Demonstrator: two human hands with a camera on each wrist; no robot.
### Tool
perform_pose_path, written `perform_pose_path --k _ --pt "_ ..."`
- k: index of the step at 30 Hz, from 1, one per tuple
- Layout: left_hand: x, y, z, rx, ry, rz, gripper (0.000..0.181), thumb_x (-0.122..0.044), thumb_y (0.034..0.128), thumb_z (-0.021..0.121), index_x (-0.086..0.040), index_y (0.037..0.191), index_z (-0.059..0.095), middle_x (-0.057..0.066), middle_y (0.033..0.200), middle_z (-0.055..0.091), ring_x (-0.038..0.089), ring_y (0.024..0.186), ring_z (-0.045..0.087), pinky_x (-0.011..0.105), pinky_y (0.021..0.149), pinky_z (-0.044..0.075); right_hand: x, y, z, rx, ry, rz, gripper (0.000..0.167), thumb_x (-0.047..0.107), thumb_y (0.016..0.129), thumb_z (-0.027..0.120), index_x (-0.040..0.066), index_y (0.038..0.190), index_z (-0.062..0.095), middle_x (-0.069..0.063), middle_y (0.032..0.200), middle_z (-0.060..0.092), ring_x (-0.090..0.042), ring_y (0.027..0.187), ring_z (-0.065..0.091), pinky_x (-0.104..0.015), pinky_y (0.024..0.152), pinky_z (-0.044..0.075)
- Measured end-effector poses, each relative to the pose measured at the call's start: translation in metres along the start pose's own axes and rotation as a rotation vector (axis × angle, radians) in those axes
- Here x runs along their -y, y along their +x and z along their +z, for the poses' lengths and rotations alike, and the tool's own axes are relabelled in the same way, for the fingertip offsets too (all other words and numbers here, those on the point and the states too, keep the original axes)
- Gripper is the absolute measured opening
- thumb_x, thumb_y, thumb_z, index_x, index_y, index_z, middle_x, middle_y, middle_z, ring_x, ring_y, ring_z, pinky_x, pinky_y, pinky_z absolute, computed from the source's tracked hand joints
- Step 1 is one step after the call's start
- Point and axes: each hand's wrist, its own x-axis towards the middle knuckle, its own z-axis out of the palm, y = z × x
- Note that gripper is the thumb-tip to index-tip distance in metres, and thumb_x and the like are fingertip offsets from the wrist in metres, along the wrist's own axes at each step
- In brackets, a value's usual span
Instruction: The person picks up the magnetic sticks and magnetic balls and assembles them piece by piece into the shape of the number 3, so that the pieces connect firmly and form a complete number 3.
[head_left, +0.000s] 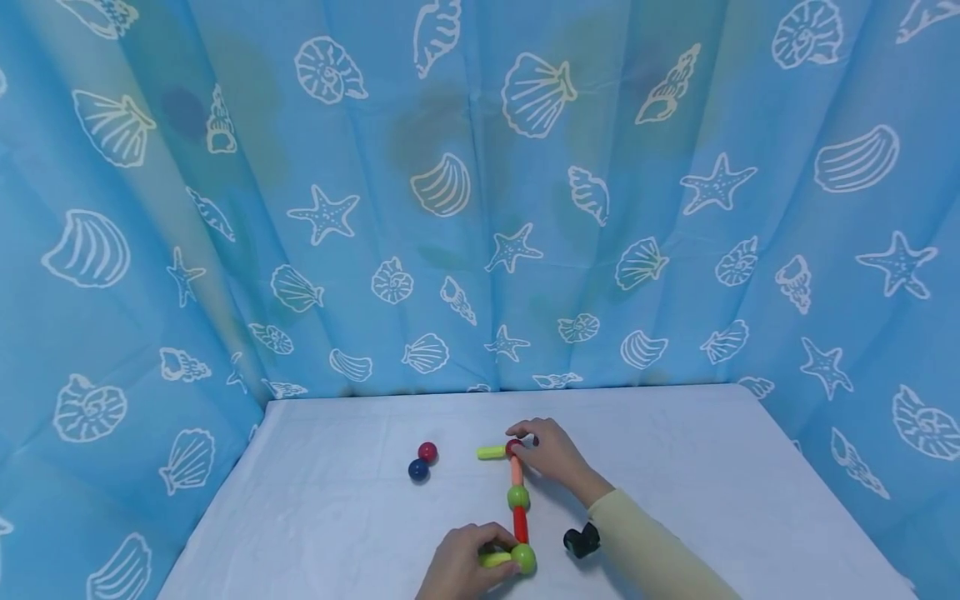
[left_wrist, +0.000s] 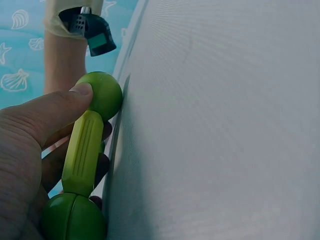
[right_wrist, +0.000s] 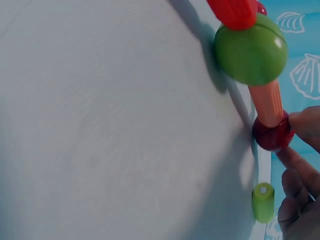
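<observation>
From afar I watch the left hand (head_left: 463, 560) and right hand (head_left: 555, 455) pinch opposite ends of a joined green-orange-red rod-and-ball chain (head_left: 518, 497); a glossy red ball (head_left: 427, 452) and glossy navy ball (head_left: 418, 471) lie unattached.

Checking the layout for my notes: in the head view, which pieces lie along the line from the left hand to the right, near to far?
Near green ball → red rod → middle green ball → orange rod → red ball.

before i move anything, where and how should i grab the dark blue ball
Probably pinch the dark blue ball across its widest part, coming from the near left: it is round with no handle, and the loose red ball sits close on its far right.
</observation>
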Motion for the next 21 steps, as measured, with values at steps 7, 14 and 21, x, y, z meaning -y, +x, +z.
perform_pose_path --k 7,14,21 --pt "-0.002 0.000 -0.001 -0.004 0.001 0.000 0.020 -0.027 0.0860 0.083 -0.022 0.104 0.075 -0.014 0.086 0.069 0.010 0.075 0.055 0.035 0.080 0.051 -0.008 -0.001 -0.001 0.025 -0.029 0.004 0.025 0.023 0.092 0.077 0.026 0.116 0.075 0.006 0.105 0.070 -0.019 0.102 0.058 -0.046 0.090 0.051" --pt "-0.005 -0.002 -0.001 -0.004 0.025 -0.009 0.021 -0.029 0.0860 0.083 -0.022 0.105 0.075 -0.013 0.086 0.068 0.011 0.076 0.053 0.036 0.080 0.050 -0.010 -0.003 0.000 0.027 -0.019 0.008 0.024 0.023 0.092 0.076 0.026 0.116 0.074 0.004 0.106 0.070 -0.020 0.103 0.058 -0.046 0.091 0.051" --pt "-0.005 -0.002 -0.014 -0.062 0.064 -0.061 0.026 -0.042 0.0882 0.079 -0.023 0.106 0.074 -0.012 0.089 0.064 0.013 0.082 0.054 0.043 0.081 0.052 -0.011 -0.002 -0.001 0.028 -0.013 0.010 0.023 0.023 0.092 0.076 0.028 0.115 0.073 0.005 0.106 0.070 -0.021 0.103 0.059 -0.047 0.092 0.051"
